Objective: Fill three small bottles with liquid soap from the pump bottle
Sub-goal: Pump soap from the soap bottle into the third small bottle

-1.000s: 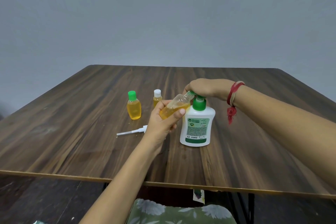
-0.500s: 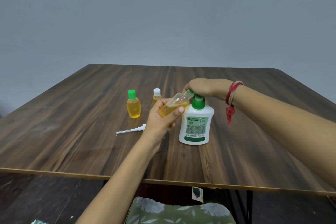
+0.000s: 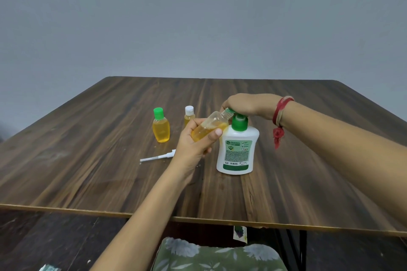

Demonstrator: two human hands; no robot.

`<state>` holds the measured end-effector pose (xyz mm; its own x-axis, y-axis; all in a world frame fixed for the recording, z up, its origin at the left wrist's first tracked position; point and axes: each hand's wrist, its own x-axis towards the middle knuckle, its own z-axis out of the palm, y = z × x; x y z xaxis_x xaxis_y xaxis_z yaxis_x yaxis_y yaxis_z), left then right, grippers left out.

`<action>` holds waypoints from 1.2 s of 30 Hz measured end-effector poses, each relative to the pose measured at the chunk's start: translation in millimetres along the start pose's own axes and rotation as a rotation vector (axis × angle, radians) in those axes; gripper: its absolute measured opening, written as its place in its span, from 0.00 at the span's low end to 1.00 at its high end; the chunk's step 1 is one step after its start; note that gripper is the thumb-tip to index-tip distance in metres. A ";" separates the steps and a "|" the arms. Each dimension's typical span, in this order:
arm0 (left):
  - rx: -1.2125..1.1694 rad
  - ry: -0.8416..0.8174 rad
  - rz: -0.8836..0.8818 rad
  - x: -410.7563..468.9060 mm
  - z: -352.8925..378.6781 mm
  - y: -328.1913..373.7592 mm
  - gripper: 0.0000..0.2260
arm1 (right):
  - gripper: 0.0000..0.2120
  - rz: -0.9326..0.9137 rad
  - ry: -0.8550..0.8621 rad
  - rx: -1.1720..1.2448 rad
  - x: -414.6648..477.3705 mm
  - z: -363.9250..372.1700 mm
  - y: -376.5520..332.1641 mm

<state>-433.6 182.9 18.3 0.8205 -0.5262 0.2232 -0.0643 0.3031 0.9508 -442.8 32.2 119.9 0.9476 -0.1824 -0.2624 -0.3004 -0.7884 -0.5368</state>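
The left hand (image 3: pixel 193 142) holds the clear bottle (image 3: pixel 210 126), with the fingers and thumb wrapped round its lower half, so that part is hard to see. The clear bottle is tilted, and its bare neck points up at the green pump of the pump bottle (image 3: pixel 237 152), just under the right hand (image 3: pixel 244 104). Yellow soap sits in the low part of it. The right hand lies on top of the pump and covers its head and spout. Its fingers bend down out of sight, so I cannot tell if they grip the head or just press on it. The pump bottle stands on the table (image 3: pixel 308 160), near the middle. Behind the left hand stands the white-cap bottle (image 3: pixel 189 113), half hidden. To its left, the green-cap bottle (image 3: pixel 161 131) stands full of yellow soap. A white sprayer (image 3: pixel 157 157) lies flat by the left hand, one end hidden behind it. A red thread (image 3: pixel 280 116) goes round the right wrist. A flowery cushion (image 3: pixel 215 256) is cut off at the bottom edge
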 end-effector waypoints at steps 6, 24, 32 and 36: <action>0.017 0.011 -0.004 2.6 -1.9 2.4 0.25 | 0.13 -0.015 -0.021 -0.027 3.0 0.2 0.8; 0.000 0.014 -0.021 0.7 1.3 1.8 0.24 | 0.17 0.000 0.009 -0.014 0.5 0.2 -1.9; 0.002 0.010 -0.018 2.1 -0.7 -0.4 0.24 | 0.17 0.014 0.013 -0.026 5.6 0.4 -1.5; -0.002 0.006 -0.017 1.6 0.2 -2.3 0.24 | 0.17 0.046 0.019 -0.001 5.3 2.7 -0.5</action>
<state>-432.3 181.2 16.4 0.8249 -0.5263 0.2060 -0.0492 0.2963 0.9538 -437.9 33.2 116.7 0.9346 -0.2293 -0.2718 -0.3436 -0.7794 -0.5239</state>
